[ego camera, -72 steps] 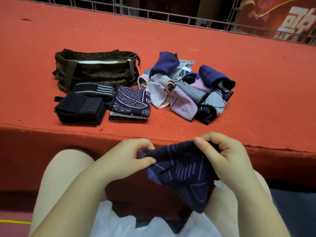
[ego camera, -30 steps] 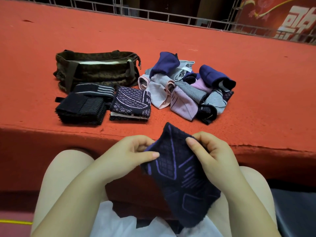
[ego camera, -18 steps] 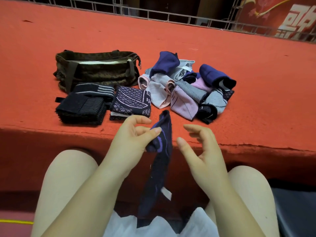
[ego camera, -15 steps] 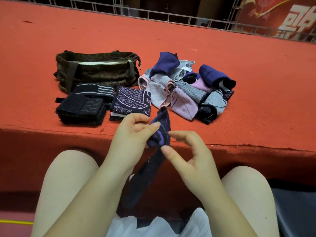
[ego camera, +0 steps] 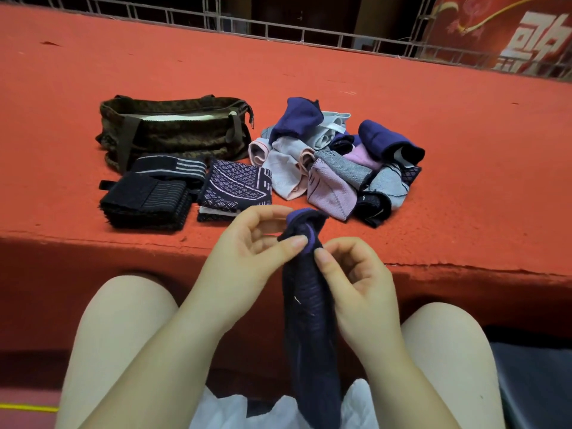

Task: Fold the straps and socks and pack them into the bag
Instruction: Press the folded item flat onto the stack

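Note:
A dark navy sock with purple lines (ego camera: 309,320) hangs lengthwise between my knees. My left hand (ego camera: 247,258) pinches its top end between thumb and fingers. My right hand (ego camera: 356,283) pinches the same sock just below, on its right side. On the red ledge lie a brown patterned bag (ego camera: 173,131) with its top open, two folded black straps (ego camera: 145,199), a folded patterned sock (ego camera: 235,187) and a loose pile of socks (ego camera: 334,162).
The red carpeted ledge (ego camera: 464,181) drops off at its front edge just beyond my hands. A metal railing (ego camera: 278,26) runs along the back. White cloth (ego camera: 235,413) lies on my lap, and my bare knees flank the hanging sock.
The sock, earlier spread flat between both hands, now hangs in a narrow strip. My right hand let go of it and has taken hold again just under my left.

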